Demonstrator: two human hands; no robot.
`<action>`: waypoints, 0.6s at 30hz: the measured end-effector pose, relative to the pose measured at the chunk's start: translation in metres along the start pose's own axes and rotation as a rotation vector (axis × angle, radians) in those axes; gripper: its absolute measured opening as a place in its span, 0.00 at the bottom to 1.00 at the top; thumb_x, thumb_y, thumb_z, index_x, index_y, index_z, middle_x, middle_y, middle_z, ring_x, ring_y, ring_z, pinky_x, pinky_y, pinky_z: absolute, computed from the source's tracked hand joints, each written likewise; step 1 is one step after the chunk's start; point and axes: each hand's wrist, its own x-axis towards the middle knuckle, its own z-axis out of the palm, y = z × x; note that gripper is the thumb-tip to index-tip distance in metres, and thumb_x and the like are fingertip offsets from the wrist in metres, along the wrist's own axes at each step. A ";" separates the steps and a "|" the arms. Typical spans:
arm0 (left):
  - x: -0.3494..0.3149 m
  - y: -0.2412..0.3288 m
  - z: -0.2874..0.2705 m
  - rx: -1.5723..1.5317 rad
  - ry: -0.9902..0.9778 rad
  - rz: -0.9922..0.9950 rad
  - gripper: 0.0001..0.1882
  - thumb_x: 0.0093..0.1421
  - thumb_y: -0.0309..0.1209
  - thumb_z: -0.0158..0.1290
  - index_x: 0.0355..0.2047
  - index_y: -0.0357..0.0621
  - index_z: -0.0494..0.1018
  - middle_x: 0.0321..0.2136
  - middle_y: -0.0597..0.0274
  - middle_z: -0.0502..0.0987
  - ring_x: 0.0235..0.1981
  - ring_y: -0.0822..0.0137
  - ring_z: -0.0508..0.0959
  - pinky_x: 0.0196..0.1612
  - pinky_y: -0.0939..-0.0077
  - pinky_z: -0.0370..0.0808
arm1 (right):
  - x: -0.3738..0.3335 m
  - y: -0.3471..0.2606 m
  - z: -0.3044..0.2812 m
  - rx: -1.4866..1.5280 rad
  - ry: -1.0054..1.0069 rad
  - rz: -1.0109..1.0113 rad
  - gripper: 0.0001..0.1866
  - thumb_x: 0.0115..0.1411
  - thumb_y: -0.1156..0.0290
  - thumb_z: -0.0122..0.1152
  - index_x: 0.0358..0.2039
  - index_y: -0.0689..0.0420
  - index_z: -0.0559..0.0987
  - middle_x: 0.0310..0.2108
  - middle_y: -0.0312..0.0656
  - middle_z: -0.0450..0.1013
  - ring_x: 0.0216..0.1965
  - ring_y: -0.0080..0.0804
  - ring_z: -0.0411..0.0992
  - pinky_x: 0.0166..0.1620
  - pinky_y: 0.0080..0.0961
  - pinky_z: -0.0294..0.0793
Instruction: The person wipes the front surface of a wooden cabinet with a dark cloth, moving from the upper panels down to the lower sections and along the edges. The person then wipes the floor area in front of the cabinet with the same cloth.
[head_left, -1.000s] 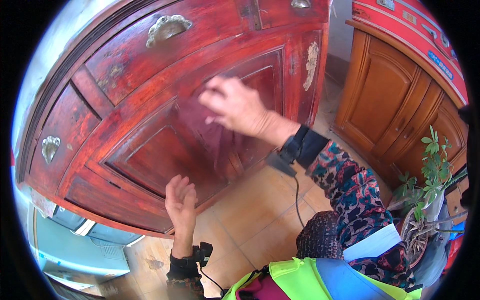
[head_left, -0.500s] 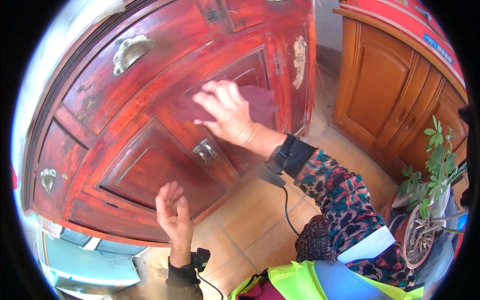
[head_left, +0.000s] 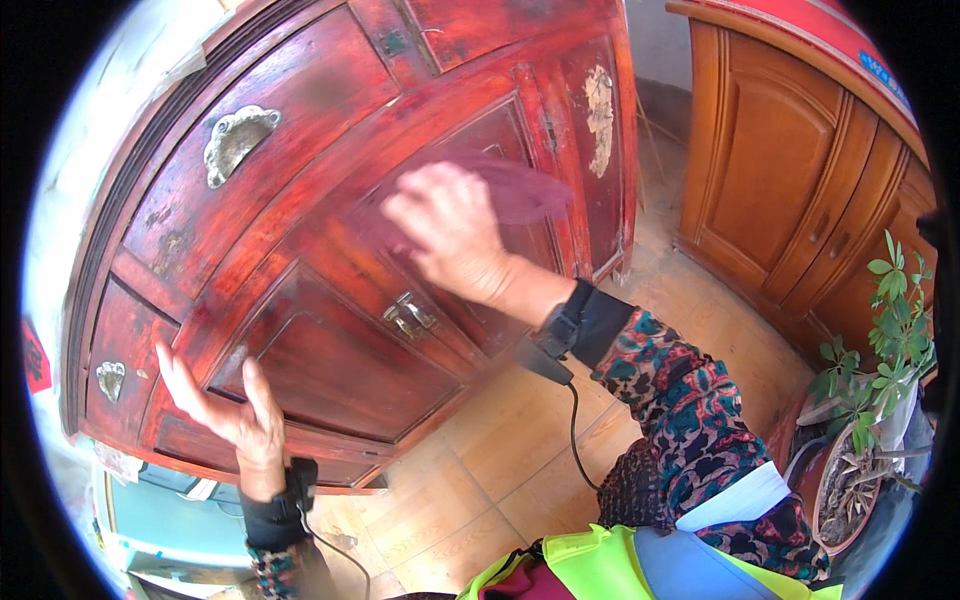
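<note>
A dark red wooden cabinet [head_left: 340, 370] with worn paint fills the left and middle of the view. My right hand [head_left: 450, 225] presses a purple cloth [head_left: 525, 192] against its door; both are smeared by motion. Just below that hand sits a metal door latch [head_left: 408, 316]. Out at the left, my left hand [head_left: 235, 410] is raised before the cabinet's lower left door, fingers and thumb spread and nothing held. A silver shell-shaped drawer pull [head_left: 238, 145] is at the upper left, and a smaller pull [head_left: 111, 380] lies left of my left hand.
At the right stands a brown wooden cupboard [head_left: 770, 150] with a red top. A potted plant [head_left: 845, 490] is near the lower right. At the lower left is a pale teal box-like item [head_left: 175, 525]. Tiled floor [head_left: 510, 440] runs between them; a black cable [head_left: 575, 430] hangs from my right wrist.
My left hand has moved left and spread its fingers. My right hand has stayed at the cabinet door, with the cloth shifted slightly to the right. The view has shifted a little.
</note>
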 end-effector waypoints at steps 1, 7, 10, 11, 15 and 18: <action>0.010 -0.005 0.010 0.034 -0.008 0.043 0.38 0.61 0.30 0.57 0.67 0.34 0.51 0.67 0.37 0.52 0.67 0.43 0.56 0.69 0.50 0.48 | 0.002 0.000 -0.002 0.031 -0.028 -0.065 0.35 0.35 0.69 0.73 0.49 0.47 0.74 0.52 0.41 0.66 0.57 0.47 0.63 0.54 0.46 0.63; 0.031 -0.047 0.033 0.291 -0.057 0.287 0.34 0.63 0.41 0.53 0.64 0.36 0.57 0.65 0.36 0.57 0.65 0.39 0.58 0.64 0.45 0.52 | 0.015 0.082 -0.044 -0.098 0.083 0.124 0.28 0.44 0.68 0.69 0.49 0.49 0.75 0.49 0.43 0.70 0.51 0.46 0.67 0.53 0.42 0.66; 0.021 -0.061 0.032 0.354 -0.074 0.315 0.35 0.65 0.48 0.50 0.64 0.37 0.58 0.64 0.36 0.59 0.64 0.39 0.59 0.63 0.45 0.52 | 0.017 0.072 -0.031 -0.056 0.330 0.131 0.31 0.40 0.61 0.74 0.47 0.55 0.75 0.47 0.46 0.70 0.49 0.49 0.67 0.55 0.47 0.64; 0.018 -0.063 0.033 0.355 -0.063 0.314 0.36 0.65 0.50 0.49 0.64 0.37 0.58 0.64 0.36 0.59 0.64 0.39 0.59 0.63 0.44 0.52 | 0.014 0.056 -0.022 -0.007 0.244 0.136 0.27 0.45 0.61 0.71 0.46 0.56 0.75 0.47 0.46 0.71 0.49 0.48 0.68 0.56 0.47 0.64; 0.016 -0.065 0.035 0.352 -0.033 0.335 0.38 0.64 0.53 0.48 0.65 0.37 0.56 0.65 0.36 0.59 0.64 0.39 0.60 0.63 0.44 0.52 | 0.008 -0.019 0.019 0.085 0.192 -0.179 0.15 0.51 0.64 0.61 0.42 0.48 0.78 0.45 0.41 0.72 0.47 0.40 0.70 0.56 0.46 0.68; 0.018 -0.065 0.034 0.355 -0.030 0.339 0.40 0.64 0.53 0.49 0.66 0.37 0.55 0.65 0.36 0.58 0.64 0.39 0.60 0.63 0.46 0.53 | 0.012 -0.002 0.018 0.158 0.221 -0.229 0.13 0.52 0.65 0.59 0.40 0.45 0.76 0.43 0.37 0.71 0.47 0.36 0.71 0.55 0.45 0.68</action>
